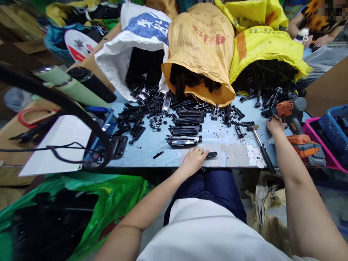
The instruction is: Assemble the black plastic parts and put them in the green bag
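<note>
My left hand (193, 159) is closed over a narrow black part (211, 155) lying at the table's front edge, with its rounded end showing beyond my fingers. On the right, my right hand (276, 125) reaches in beside the front of an orange and black cordless drill (289, 107). Its fingers are curled, and what they hold, if anything, is hidden. Several black hinged assemblies (185, 129) are stacked in a row behind my left hand. Between the hands lie a hammer (261, 145) with a black grip and several pale round discs (252, 154).
A white sack (114, 54), an orange sack (201, 47) and a yellow sack (268, 45) spill black parts along the back. Pink (323, 145) and blue (338, 125) baskets stand right. A black cable (89, 127) arches left above a green bag (116, 195). Another person's hand (323, 40) shows back right.
</note>
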`<act>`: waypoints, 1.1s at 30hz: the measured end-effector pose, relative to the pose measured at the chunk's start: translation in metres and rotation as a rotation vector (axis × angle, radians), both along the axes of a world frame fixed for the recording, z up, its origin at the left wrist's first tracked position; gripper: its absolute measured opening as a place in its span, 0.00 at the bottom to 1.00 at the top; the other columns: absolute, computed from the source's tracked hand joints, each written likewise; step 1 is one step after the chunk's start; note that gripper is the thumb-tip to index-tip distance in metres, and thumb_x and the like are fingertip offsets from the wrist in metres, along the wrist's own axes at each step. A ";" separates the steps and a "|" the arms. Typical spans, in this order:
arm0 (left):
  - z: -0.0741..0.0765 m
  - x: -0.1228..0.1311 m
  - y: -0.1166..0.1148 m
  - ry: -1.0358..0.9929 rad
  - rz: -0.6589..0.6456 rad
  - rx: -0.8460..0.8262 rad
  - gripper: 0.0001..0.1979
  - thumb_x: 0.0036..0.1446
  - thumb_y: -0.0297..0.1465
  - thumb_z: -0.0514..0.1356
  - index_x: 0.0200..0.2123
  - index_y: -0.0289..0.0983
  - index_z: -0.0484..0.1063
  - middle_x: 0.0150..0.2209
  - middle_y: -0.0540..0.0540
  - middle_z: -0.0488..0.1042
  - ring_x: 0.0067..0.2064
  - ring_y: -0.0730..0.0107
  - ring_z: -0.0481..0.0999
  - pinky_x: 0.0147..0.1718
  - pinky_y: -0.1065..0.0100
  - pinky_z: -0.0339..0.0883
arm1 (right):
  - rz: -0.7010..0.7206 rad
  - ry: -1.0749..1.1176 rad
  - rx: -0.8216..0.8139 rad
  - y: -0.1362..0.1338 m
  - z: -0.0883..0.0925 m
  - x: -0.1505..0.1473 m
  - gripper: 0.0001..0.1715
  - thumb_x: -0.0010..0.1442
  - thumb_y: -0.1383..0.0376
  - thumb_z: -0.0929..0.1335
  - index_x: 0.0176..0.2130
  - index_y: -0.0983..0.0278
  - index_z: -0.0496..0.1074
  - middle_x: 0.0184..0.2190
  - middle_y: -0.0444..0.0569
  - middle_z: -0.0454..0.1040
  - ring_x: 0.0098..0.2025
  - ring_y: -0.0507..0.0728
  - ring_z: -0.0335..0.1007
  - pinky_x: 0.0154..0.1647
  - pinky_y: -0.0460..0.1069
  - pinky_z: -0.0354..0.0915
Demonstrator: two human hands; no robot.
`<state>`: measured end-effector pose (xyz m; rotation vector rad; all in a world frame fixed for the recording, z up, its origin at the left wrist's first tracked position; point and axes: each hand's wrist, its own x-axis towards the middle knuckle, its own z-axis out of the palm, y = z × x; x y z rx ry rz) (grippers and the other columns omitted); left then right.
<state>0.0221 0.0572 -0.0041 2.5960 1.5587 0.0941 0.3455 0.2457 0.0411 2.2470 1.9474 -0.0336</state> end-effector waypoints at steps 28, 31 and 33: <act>0.010 0.007 0.011 -0.147 0.067 -0.236 0.19 0.59 0.34 0.49 0.52 0.34 0.60 0.46 0.40 0.68 0.48 0.59 0.66 0.48 0.59 0.60 | 1.149 0.059 -0.248 -0.152 -0.027 -0.116 0.20 0.63 0.54 0.56 0.39 0.64 0.68 0.33 0.52 0.71 0.34 0.55 0.66 0.28 0.46 0.51; 0.012 0.008 0.011 -0.170 0.047 -0.229 0.24 0.54 0.46 0.54 0.48 0.35 0.62 0.45 0.40 0.68 0.47 0.56 0.67 0.45 0.57 0.62 | 1.041 0.013 -0.274 -0.153 -0.027 -0.123 0.22 0.64 0.53 0.54 0.42 0.63 0.68 0.34 0.51 0.71 0.33 0.54 0.67 0.25 0.46 0.48; 0.010 0.008 0.010 -0.185 0.026 -0.212 0.28 0.48 0.51 0.58 0.44 0.35 0.63 0.42 0.40 0.69 0.45 0.54 0.68 0.43 0.57 0.63 | 1.019 -0.008 -0.261 -0.155 -0.021 -0.125 0.23 0.64 0.52 0.54 0.42 0.63 0.68 0.34 0.51 0.71 0.34 0.54 0.67 0.25 0.46 0.46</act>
